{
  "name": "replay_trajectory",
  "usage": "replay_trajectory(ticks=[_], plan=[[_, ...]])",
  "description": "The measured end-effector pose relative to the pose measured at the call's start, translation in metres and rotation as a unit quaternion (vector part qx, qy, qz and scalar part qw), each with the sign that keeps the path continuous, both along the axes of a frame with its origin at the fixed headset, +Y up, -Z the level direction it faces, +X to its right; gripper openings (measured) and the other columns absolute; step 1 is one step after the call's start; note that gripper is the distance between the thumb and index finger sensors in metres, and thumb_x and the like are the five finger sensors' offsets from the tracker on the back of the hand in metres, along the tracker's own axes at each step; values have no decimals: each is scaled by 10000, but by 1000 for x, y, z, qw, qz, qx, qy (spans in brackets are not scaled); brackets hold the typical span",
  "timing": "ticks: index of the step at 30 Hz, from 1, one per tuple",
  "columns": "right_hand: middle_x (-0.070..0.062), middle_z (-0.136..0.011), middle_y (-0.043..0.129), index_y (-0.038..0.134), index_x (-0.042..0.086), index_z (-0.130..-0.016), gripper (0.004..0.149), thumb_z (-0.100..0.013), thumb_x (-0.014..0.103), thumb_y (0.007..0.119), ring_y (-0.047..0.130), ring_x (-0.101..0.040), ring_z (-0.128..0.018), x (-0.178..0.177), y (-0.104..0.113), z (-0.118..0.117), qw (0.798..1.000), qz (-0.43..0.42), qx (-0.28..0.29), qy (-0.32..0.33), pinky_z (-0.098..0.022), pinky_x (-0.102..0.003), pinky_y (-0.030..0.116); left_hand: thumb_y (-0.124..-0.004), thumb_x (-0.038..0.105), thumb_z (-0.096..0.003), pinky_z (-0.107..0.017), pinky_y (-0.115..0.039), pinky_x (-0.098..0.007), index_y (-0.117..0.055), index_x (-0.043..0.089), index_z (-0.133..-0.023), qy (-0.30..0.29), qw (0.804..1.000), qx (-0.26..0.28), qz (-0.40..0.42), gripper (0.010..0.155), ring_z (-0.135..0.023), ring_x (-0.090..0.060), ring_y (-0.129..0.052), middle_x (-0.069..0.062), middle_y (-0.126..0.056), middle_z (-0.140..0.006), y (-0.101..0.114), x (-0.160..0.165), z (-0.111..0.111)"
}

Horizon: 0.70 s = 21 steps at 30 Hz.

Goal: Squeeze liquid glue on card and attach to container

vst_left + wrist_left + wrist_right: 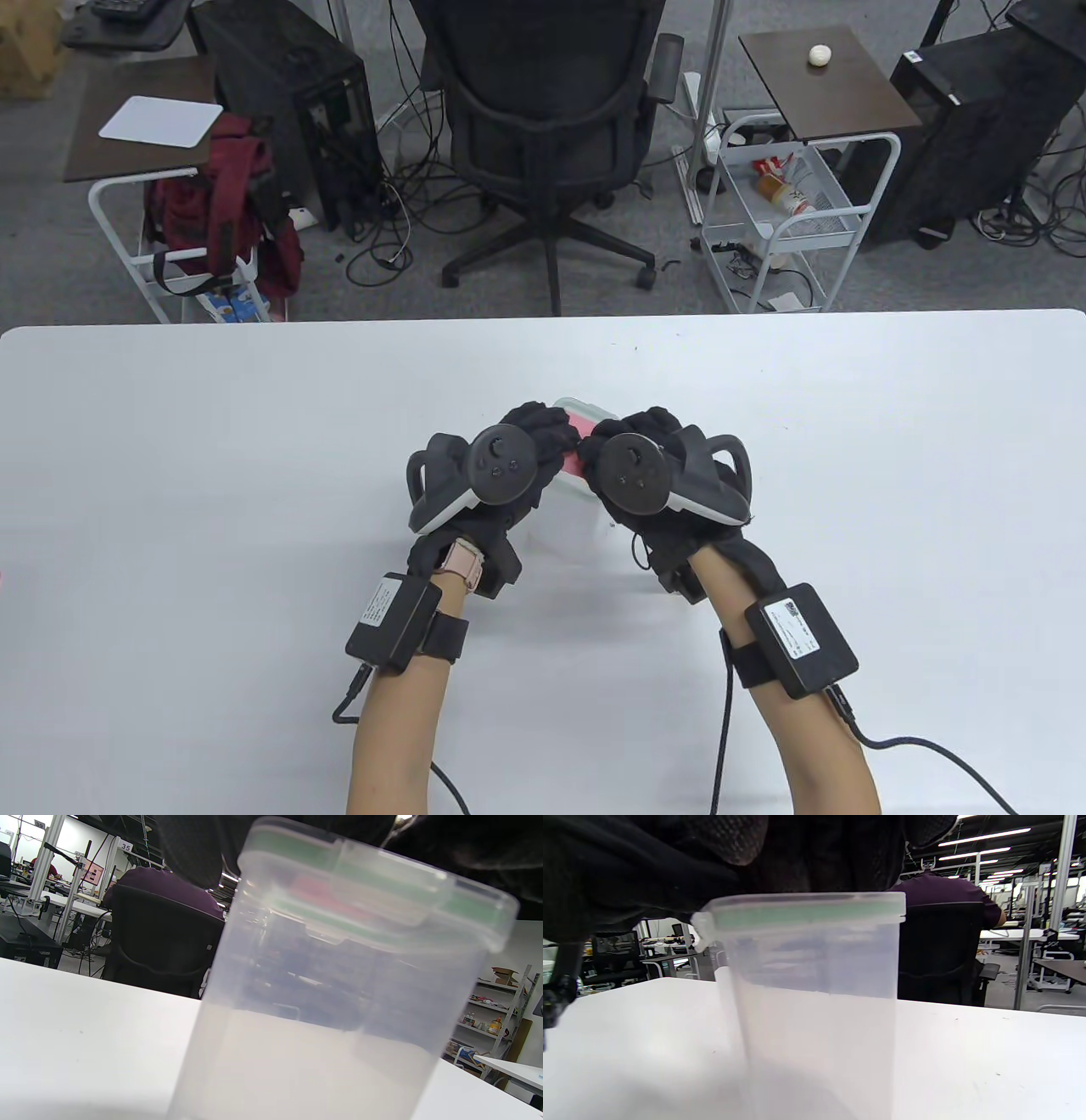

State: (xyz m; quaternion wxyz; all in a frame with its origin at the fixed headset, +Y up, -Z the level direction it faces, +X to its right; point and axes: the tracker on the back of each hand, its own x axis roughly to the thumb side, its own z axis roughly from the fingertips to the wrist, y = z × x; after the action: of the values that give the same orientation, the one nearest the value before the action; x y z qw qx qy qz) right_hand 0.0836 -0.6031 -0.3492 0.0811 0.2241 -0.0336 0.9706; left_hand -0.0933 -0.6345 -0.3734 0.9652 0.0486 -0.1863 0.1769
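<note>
I see the table [170, 475] spread wide and white, bare surface running out to left and right of my hands and back to the far edge. Near its middle stands the container [322, 1001], a clear upright tub with its green-sealed lid [806, 910] on. My left hand [509, 475] and right hand [645, 475] sit side by side on top of it, fingers curled down over the lid's rim from both sides; I cannot tell how firmly either one grips. Between the hands shows a strip of the card [584, 424], pink, lying on the lid beneath my fingers.
</note>
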Motion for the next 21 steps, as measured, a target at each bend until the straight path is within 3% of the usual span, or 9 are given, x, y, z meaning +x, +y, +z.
replay_trajectory(ticks=[6,10,12,21], plan=[[-67,-1074,731,759,177,-960,450,-590,390,617,696,-371,-981,6,-2,-10,998,-54,-15,-27,-819,-580,464,-732,405,-498,-747,-771,-371,-765,393,-906,0,1000,1,0,410,-1089,-143,-747,196,-763,-1070,0,0,0],[-36,-1143,619,672,204,-1020,470,-597,397,599,593,-357,-1047,5,-9,-15,999,-7,-24,-44,-843,-566,402,-731,406,-498,-748,-770,-371,-765,394,-906,0,1000,1,3,409,-1089,-143,-748,193,-763,-1070,0,0,0],[-38,-1112,684,723,202,-989,455,-588,389,617,656,-355,-1020,4,-8,-11,999,-6,15,-31,-836,-572,436,-731,408,-498,-749,-769,-372,-765,395,-906,-2,1000,1,4,410,-1089,-143,-748,196,-763,-1070,-1,0,0],[-42,-1059,751,782,203,-926,421,-584,388,620,722,-352,-965,8,-2,3,1000,-13,2,7,-819,-569,484,-731,407,-498,-748,-769,-375,-765,398,-905,0,1000,2,0,408,-1089,-144,-750,196,-764,-1070,0,0,0]])
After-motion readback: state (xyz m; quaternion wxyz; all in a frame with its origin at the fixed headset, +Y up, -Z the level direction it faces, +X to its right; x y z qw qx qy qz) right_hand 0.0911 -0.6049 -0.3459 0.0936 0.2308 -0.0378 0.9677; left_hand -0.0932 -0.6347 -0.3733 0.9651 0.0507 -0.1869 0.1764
